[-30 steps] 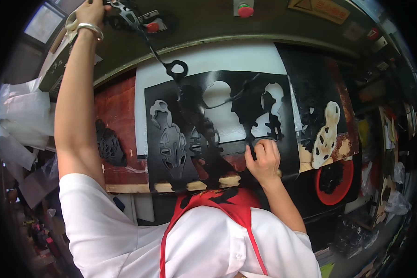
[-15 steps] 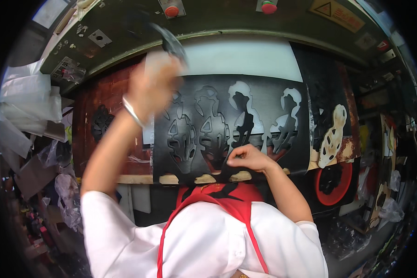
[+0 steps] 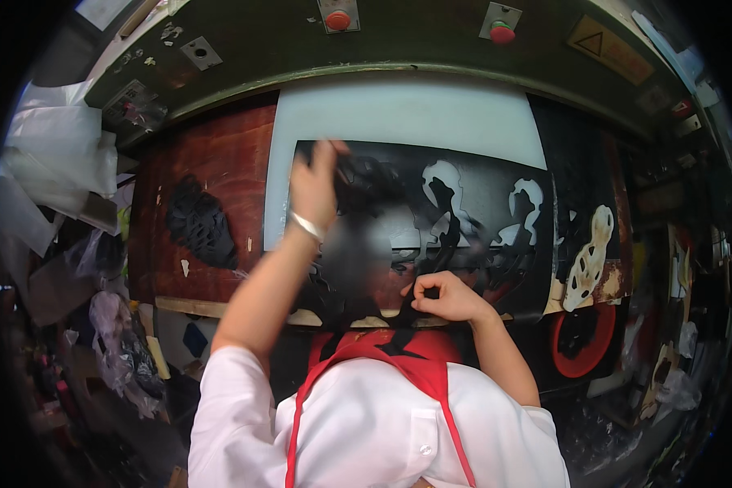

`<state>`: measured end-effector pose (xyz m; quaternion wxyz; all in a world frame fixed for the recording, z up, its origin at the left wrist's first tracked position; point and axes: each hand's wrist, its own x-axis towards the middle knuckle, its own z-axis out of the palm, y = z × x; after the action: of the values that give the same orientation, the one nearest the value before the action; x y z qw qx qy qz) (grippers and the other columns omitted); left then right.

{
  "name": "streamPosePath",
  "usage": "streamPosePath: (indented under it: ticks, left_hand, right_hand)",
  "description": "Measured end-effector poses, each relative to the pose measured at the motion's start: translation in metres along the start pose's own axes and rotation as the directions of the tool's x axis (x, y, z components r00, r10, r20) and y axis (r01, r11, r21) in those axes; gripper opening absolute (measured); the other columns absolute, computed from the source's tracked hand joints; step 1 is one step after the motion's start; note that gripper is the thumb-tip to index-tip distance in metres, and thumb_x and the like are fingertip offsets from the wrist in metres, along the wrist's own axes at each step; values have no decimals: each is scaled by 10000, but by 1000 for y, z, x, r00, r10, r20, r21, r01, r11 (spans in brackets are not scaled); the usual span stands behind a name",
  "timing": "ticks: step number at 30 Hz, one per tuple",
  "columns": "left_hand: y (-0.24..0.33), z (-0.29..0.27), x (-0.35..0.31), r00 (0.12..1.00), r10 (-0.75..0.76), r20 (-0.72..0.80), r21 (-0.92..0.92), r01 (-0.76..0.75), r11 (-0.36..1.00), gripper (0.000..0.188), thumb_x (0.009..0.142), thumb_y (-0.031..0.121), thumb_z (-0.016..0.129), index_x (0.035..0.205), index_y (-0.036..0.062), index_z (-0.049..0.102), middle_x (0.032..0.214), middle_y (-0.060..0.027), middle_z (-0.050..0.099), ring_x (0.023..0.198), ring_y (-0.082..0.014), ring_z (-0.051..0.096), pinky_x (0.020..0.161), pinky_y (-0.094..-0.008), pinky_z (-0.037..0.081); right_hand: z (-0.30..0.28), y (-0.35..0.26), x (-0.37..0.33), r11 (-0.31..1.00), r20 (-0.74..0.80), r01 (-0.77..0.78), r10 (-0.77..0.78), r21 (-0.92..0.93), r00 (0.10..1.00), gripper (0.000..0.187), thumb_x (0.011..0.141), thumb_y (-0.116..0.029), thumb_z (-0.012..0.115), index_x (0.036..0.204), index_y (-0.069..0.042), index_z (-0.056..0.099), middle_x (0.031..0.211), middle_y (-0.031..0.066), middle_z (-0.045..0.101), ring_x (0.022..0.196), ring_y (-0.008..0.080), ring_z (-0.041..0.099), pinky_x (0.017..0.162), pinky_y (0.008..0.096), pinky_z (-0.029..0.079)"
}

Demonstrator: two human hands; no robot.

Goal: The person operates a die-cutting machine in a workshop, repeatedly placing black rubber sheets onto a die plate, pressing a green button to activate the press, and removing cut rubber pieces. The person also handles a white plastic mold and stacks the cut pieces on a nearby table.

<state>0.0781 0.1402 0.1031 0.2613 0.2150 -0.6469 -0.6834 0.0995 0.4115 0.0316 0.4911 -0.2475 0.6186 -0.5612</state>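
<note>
A black sheet [image 3: 484, 175] with several openwork shapes cut in it lies over a white board [image 3: 398, 106]. My left hand [image 3: 315, 183], with a bracelet at its wrist, is over the sheet's far left part. Its fingers are drawn together, but what they hold is lost in a dark blur beside them. Much of the sheet's left half is smeared by motion. My right hand [image 3: 449, 298] is closed at the near edge, thumb and fingertips pinching a narrow strip of the sheet. To the left, a pile of black cut-out pieces [image 3: 199, 220] rests on a reddish-brown surface [image 3: 248, 163].
A cream openwork piece [image 3: 590, 259] lies at the right, above a red basin [image 3: 556, 346] with dark contents. Beyond the board runs a green machine beam [image 3: 423, 49] with a red button [image 3: 338, 21] and another red button [image 3: 502, 32]. Clear plastic bags [image 3: 114, 342] hang at left.
My left hand has come down from the far left, blurred with a dark thing, to the sheet. My right hand stays near the front edge. The whole view has shifted slightly.
</note>
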Motion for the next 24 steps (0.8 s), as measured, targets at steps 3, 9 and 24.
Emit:
streamPosePath:
  ticks: [3,9,24]
  left_hand:
    - [83,-28,129,970,172,-169,-367,-224,903,284,956,303,560,906,30,618,703,-54,578,499,-117,474,442,-288,431]
    - [254,-67,227,876,477,-64,-32,-480,877,290,924,339,611,959,52,635,534,13,476,419,-92,443,388,-250,387]
    - [-54,-126,-123,403,334,852,208,-846,490,394,740,187,753,1083,47,620,1068,-153,587,806,-277,599,683,-368,490]
  right_hand:
    - [11,-24,-10,937,-102,-95,64,-336,993,154,766,-100,663,894,-22,629,883,105,676,822,191,647,750,292,485]
    - [50,-87,-44,409,-360,-288,-111,-866,926,424,773,-187,688,1178,-100,599,729,150,653,681,348,658,639,431,537]
    - [63,1,76,813,155,-141,63,565,986,74,745,-28,600,694,11,637,668,38,573,641,103,516,630,234,404]
